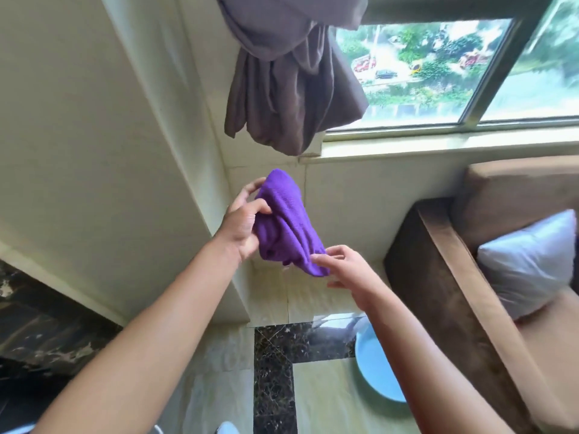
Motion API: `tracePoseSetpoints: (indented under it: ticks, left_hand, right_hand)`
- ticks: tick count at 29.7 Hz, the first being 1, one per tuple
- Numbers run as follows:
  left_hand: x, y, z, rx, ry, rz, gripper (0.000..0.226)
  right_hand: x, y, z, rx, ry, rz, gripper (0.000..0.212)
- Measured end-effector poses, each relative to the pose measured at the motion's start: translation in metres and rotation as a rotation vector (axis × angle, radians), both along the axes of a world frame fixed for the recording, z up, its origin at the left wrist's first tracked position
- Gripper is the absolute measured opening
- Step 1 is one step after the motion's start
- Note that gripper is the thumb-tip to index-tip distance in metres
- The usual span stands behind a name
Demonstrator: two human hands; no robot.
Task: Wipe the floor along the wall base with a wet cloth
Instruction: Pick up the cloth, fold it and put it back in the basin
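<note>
From the head camera, I hold the purple cloth [283, 223] up in the air in front of the wall corner, well above the floor [322, 399]. My left hand [247, 220] is closed on its top part, and my right hand [341, 270] pinches the bottom corner, I think to spread it out before wiping. A blue bowl [372, 368] sits on the floor beside the brown sofa [445, 296]; I cannot tell if water is inside.

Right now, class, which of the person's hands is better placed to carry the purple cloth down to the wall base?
Probably the left hand: it grips the bunched purple cloth firmly, while the right hand only pinches its lower corner with its fingertips.
</note>
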State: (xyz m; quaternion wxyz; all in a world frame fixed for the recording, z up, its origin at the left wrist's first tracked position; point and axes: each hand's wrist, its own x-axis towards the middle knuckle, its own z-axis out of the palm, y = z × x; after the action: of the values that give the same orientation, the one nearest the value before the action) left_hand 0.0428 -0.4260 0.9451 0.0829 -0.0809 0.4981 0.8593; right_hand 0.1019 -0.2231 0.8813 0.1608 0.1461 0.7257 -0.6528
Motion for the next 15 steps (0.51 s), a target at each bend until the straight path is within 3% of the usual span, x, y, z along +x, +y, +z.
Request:
tracePoseSetpoints:
  ticks: [4, 9, 10, 15]
  left_hand:
    - [0.002, 0.059, 0.009, -0.027, 0.069, -0.189, 0.066]
    - [-0.010, 0.119, 0.010, -0.039, 0.013, -0.280, 0.062]
    - [-0.015, 0.130, 0.008, -0.048, -0.015, -0.282, 0.063]
    - [-0.042, 0.162, -0.014, -0.141, -0.067, -0.316, 0.060]
  right_hand:
    - [-0.004, 0.043, -0.011, -0.381, -0.066, -0.060, 0.078]
    - [0.002, 0.078, -0.016, -0.890, -0.022, -0.209, 0.065]
    - [0.000, 0.088, -0.015, -0.894, 0.014, -0.260, 0.058]
    - [-0.027, 0.131, -0.011, -0.506, 0.225, -0.594, 0.021]
